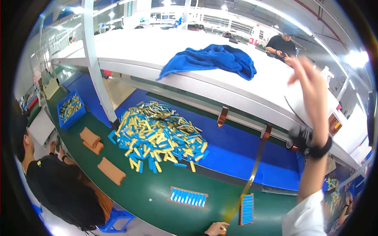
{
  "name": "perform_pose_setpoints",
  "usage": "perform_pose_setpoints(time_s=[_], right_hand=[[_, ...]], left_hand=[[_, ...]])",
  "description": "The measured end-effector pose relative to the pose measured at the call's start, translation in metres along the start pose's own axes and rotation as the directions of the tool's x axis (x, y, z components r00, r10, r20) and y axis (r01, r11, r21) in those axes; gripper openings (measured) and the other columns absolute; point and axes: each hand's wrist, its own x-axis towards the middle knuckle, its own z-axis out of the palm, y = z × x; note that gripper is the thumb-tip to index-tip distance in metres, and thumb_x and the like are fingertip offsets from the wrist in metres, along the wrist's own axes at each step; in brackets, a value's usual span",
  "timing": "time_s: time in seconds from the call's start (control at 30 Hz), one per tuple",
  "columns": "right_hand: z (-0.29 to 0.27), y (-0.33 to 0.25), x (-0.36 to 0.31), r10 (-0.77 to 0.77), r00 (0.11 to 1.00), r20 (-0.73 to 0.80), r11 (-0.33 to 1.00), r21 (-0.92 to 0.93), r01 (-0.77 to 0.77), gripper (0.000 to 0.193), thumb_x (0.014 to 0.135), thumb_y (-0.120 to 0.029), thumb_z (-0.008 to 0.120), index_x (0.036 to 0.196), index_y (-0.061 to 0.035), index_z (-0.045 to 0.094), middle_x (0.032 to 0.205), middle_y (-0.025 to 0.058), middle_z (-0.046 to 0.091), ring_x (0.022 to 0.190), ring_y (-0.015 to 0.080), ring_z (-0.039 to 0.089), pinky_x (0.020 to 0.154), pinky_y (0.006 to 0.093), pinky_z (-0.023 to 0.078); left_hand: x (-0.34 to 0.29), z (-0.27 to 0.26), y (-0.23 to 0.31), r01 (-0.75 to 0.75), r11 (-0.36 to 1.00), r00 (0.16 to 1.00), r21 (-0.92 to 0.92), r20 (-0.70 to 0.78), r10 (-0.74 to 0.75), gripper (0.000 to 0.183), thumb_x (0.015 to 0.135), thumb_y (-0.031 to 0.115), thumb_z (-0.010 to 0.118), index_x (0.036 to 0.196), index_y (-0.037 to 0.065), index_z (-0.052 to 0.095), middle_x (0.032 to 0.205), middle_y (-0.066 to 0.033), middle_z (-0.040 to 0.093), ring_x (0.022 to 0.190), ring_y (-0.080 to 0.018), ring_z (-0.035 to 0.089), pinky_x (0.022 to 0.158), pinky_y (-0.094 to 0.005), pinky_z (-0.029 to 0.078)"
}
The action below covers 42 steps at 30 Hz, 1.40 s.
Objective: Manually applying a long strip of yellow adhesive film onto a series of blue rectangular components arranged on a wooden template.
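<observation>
Left hand [215, 228] looks pinched on the low end of the tape [256, 165]; right hand [313, 84] is raised by the shelf, fingers loose and blurred, no load I can make out. Tape runs from the feed roll [266, 131] on the shelf edge, over the blue mat, down to your left fingers, just left of the right tray [247, 224].

Step reads as drawing tape off the roll. I'd pull steady and in line with it, so the strip doesn't twist or tear. Pinch the very end only; less skin on the adhesive, cleaner release. Sight the strip's edge against the tray's long side: they look slightly out of parallel. Hold it clear of the pieces until it's square, else it may grab and lift a few. Your raised arm should stay wide of the strip.

Room: big bright hall, lights overhead. White shelf [132, 45] spans the bench, with a blue cloth [212, 61] and a bottle [255, 35] on top. Green bench [145, 200] below, blue mat [236, 151] along its far side. Co-worker [59, 188] at your left, another [284, 45] beyond the shelf. Blue-and-yellow pile [157, 133] mid-bench, partly on the mat; blue bin [75, 120] past it, part-filled with similar pieces. Left tray [206, 201] lies crosswise, apart from the tape. Brown trays [112, 170] sit farther left. Second roll [223, 115] hangs on the shelf edge.
</observation>
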Motion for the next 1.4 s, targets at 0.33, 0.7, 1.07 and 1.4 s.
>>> perform_pose_setpoints(time_s=[0.33, 0.7, 1.07, 1.4], right_hand=[[0.131, 0.017, 0.151, 0.512, 0.659, 0.551, 0.71, -0.704, 0.037, 0.04, 0.08, -0.014, 0.038, 0.119, -0.0118, 0.046, 0.065, 0.0078, 0.051, 0.052, 0.0149, 0.048, 0.042, 0.0275, 0.04], [0.185, 0.021, 0.156, 0.606, 0.484, 0.631, 0.792, -0.536, -0.293, 0.036, 0.085, -0.014, 0.034, 0.119, -0.0168, 0.047, 0.079, 0.0084, 0.06, 0.049, 0.0156, 0.057, 0.051, 0.0321, 0.052], [0.106, -0.062, -0.568, 0.998, 0.056, -0.012, -0.047, -0.717, 0.695, 0.027, 0.078, -0.003, 0.05, 0.103, 0.0001, 0.058, 0.113, 0.0133, 0.051, 0.107, 0.0277, 0.045, 0.083, 0.034, 0.043], [0.096, 0.107, 0.125, 0.377, 0.662, 0.648, 0.793, -0.595, 0.13, 0.043, 0.07, -0.01, 0.045, 0.112, -0.0173, 0.054, 0.105, 0.0088, 0.058, 0.089, 0.0222, 0.058, 0.074, 0.038, 0.046]], left_hand=[[-0.019, -0.005, 0.03, -0.064, 0.992, 0.998, -0.112, 0.022, 0.066, 0.035, 0.061, 0.005, 0.065, 0.094, 0.0, 0.058, 0.07, -0.0095, 0.062, 0.062, -0.0131, 0.058, 0.058, -0.0264, 0.046], [-0.099, -0.225, 0.163, 0.228, 0.841, 0.97, -0.49, 0.191, -0.152, 0.027, 0.071, 0.0, 0.057, 0.098, 0.002, 0.054, 0.066, -0.0055, 0.057, 0.059, -0.011, 0.054, 0.053, -0.0228, 0.044], [-0.178, -0.361, 0.16, 0.197, 0.873, 0.803, -0.446, -0.437, -0.404, 0.024, 0.077, -0.001, 0.052, 0.1, 0.001, 0.048, 0.075, -0.0033, 0.055, 0.069, -0.0116, 0.056, 0.062, -0.0205, 0.045], [-0.095, -0.362, 0.162, 0.349, 0.792, 0.863, 0.501, -0.502, -0.063, 0.014, 0.07, 0.014, 0.059, 0.079, 0.004, 0.055, 0.062, -0.0082, 0.055, 0.06, -0.0196, 0.057, 0.055, -0.0322, 0.045]])
